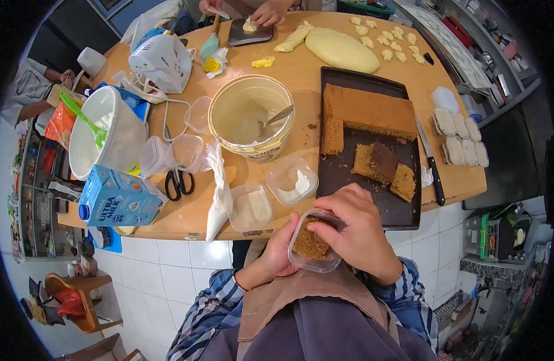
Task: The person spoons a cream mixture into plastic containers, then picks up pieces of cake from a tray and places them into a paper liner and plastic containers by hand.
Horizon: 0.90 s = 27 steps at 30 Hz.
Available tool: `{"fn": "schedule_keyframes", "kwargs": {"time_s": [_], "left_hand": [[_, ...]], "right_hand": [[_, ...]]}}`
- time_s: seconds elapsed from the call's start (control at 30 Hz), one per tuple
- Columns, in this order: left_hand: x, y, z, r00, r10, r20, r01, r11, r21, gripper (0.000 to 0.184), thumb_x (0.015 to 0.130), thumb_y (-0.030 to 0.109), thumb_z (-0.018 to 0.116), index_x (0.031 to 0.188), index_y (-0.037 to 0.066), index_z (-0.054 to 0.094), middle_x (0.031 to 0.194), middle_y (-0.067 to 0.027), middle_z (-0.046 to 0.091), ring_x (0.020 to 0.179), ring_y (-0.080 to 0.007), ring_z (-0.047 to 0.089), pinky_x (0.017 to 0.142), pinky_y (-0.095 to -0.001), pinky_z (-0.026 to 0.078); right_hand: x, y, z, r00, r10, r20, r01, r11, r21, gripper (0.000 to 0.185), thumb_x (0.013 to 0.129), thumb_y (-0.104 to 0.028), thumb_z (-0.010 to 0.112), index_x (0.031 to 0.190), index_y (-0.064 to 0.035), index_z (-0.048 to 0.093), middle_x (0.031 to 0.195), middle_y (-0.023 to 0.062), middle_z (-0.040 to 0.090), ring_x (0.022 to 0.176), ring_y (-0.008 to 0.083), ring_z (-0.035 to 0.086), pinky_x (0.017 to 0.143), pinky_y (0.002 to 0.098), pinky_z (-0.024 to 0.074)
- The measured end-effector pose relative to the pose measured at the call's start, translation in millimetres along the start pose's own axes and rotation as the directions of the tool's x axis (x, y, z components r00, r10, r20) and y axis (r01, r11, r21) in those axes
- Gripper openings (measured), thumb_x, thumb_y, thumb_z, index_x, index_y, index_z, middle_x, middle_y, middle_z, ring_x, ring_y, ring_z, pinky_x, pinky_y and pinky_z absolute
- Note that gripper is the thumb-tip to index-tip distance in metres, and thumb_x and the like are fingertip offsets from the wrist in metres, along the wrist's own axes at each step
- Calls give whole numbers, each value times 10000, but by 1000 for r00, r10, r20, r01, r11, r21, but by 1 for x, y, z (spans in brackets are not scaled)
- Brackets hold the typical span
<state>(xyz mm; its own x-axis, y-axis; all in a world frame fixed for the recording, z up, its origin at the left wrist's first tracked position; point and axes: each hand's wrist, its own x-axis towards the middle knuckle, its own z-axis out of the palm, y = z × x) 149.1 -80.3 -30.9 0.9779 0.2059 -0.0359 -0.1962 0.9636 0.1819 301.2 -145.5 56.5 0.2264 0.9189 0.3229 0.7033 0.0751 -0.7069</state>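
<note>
In front of my apron, my left hand [278,251] is closed around the side of a clear plastic container [318,265]. A piece of brown cake [309,245] sits inside it. My right hand [361,228] reaches over the container's right side, its fingers on the cake; its grip is partly hidden. Just beyond, a dark baking tray [373,204] bears a large cut cake [373,108] and smaller cut pieces [376,161]. Left of my hands are a container with a pale layer [251,207], another with a white smear [293,180], and a white piping bag [217,210].
A tub with a spoon [251,108] stands mid-table. A knife [432,162] lies right of the tray, near filled containers [460,138]. Scissors [179,183], a milk carton [123,195] and a white bowl [87,141] are left. Another person's hands [271,12] work dough at the far edge.
</note>
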Motion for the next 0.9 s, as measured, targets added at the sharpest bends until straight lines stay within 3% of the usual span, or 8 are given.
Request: {"fn": "schedule_keyframes", "kwargs": {"time_s": [0.03,0.13,0.23,0.33,0.63,0.73,0.83,0.9], "left_hand": [[-1,1,0,1000,-15,-9,15,1000,0,600,969,521,199,1318,73,392,1245,-135,513,1119,-267,545,892,-442,498],[-2,6,12,972,-45,-232,112,952,286,617,964,536,193,1310,69,399,1199,-159,543,1091,-272,565,867,-426,509],[-2,8,9,993,-81,-81,95,977,193,628,960,544,192,1301,63,409,1145,-177,570,1047,-271,588,851,-415,515],[-1,6,6,996,-78,-35,81,991,105,637,958,551,189,1300,61,409,1118,-183,580,1029,-270,595,845,-413,516],[0,6,9,992,-84,-98,83,996,-15,606,968,526,192,1306,69,403,1174,-145,557,1030,-262,598,845,-418,525],[1,2,2,995,-79,-62,80,997,7,598,971,518,199,1309,67,399,1178,-140,556,1030,-262,597,842,-421,530],[1,3,13,959,-81,-272,135,973,186,593,973,513,196,1311,69,398,1181,-138,554,1027,-263,598,840,-425,531],[1,3,12,959,-69,-273,135,963,231,589,974,509,197,1313,71,396,1186,-137,551,1022,-264,600,839,-428,531]], "right_hand": [[1,1,0,1000,9,14,-9,1000,20,210,720,-155,705,912,-93,644,786,58,600,815,263,537,776,390,364],[4,1,0,998,37,45,-39,998,59,155,725,-167,701,859,-99,665,746,53,593,804,256,533,758,385,366],[5,1,1,996,57,66,-62,996,62,129,731,-173,693,835,-97,674,736,55,589,793,255,528,749,385,368],[5,1,2,995,65,73,-68,997,37,139,735,-183,689,842,-95,675,738,58,585,789,257,524,747,387,369],[4,-7,-6,987,133,91,-137,990,43,128,732,-161,683,829,-82,658,754,61,602,805,266,536,764,395,373],[1,-1,0,993,108,43,-109,994,0,122,730,-160,685,810,-75,651,745,64,604,799,267,541,768,396,371],[2,0,3,995,91,31,-89,994,-71,124,726,-160,689,801,-70,649,743,64,608,794,265,544,771,395,369],[2,0,3,994,102,39,-98,991,-89,125,722,-157,692,802,-71,649,745,64,612,791,264,545,771,393,369]]}}
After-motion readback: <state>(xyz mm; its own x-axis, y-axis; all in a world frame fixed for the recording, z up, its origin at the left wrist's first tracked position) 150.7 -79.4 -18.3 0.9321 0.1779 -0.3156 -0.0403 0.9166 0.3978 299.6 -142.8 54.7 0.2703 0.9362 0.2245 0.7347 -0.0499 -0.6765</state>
